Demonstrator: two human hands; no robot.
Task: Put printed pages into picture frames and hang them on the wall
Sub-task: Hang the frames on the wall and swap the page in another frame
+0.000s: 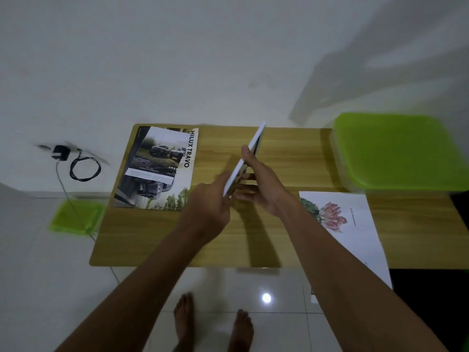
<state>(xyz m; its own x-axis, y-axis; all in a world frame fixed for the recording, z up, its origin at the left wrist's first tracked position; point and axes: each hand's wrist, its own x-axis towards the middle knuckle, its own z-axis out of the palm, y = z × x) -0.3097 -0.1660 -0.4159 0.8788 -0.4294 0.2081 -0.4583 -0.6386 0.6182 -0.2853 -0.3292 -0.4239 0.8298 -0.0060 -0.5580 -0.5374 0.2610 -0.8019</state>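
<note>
While left hand point(208, 207) and right hand point(264, 185) grip one white frame point(255, 143), one truck page point(157, 168) and one flower page point(350, 224) flank it.

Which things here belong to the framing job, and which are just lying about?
Job: white picture frame, gripped edge-on by left hand and right hand; flower print; truck brochure page.
Lying about: green-lidded box; green tray at far left; black charger with coiled cable.
</note>
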